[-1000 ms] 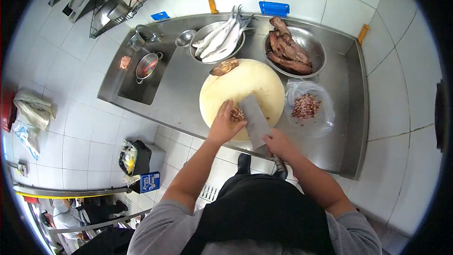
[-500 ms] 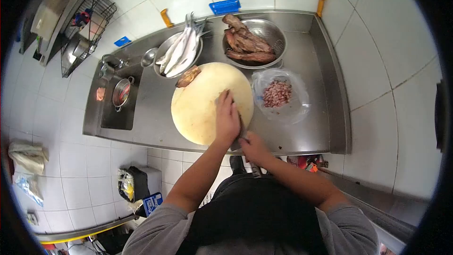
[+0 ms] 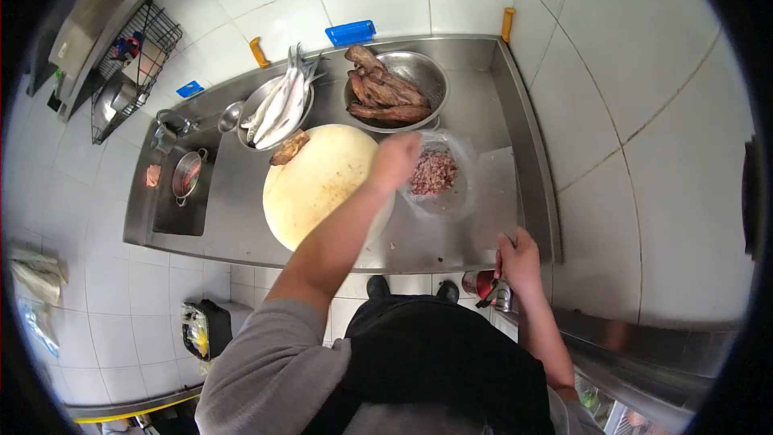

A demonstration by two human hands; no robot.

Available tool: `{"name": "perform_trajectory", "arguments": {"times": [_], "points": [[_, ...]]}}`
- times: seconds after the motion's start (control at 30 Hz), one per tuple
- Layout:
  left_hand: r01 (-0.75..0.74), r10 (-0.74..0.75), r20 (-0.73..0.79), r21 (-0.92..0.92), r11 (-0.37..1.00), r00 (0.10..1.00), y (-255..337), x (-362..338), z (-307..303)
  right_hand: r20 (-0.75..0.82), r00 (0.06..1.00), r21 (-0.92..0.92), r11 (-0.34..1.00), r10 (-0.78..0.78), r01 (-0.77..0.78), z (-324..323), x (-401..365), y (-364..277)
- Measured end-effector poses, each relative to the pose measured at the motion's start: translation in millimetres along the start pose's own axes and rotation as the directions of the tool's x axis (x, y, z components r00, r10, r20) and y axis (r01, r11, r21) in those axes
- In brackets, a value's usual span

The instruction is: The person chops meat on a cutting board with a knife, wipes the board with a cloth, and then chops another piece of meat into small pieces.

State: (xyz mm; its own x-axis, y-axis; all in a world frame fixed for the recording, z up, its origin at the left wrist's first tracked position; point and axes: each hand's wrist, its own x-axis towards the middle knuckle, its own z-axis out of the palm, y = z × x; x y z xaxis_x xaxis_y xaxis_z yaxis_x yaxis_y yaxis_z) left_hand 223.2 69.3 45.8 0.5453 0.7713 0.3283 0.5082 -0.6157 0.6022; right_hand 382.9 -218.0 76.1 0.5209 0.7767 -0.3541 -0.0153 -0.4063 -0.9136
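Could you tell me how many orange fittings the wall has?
2: the left fitting is behind the fish; the right fitting is above the back right corner of the counter.

Cream board (image 3: 314, 189), brown meat strips (image 3: 388, 95), silvery-white fish (image 3: 282, 109), reddish chopped meat (image 3: 435, 174)

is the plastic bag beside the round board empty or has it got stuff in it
Not empty: chopped reddish bits show inside the clear plastic bag, by the left hand.
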Motion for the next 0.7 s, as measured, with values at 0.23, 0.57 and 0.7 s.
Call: {"name": "perform_trajectory", "arguments": {"times": [0.23,0.57,0.7], "points": [[0.347,-0.287,-0.445,0.058,0.936,0.848,-106.9,-24.4,-179.8,0.286,0.956,-0.095,0.99,-0.073,0.104,25.9,-3.6,-44.7],[0.195,-0.263,0.05,0.54,0.818,0.963,-212.2,-42.8,-181.8,0.575,0.797,-0.649,0.489,-0.186,0.583,171.5,40.2,-46.6],[0.281,-0.302,-0.064,0.582,0.763,0.951,-209.1,-44.2,-169.9,0.501,0.861,-0.729,0.494,-0.088,0.475,182.6,34.2,-52.1]]}}
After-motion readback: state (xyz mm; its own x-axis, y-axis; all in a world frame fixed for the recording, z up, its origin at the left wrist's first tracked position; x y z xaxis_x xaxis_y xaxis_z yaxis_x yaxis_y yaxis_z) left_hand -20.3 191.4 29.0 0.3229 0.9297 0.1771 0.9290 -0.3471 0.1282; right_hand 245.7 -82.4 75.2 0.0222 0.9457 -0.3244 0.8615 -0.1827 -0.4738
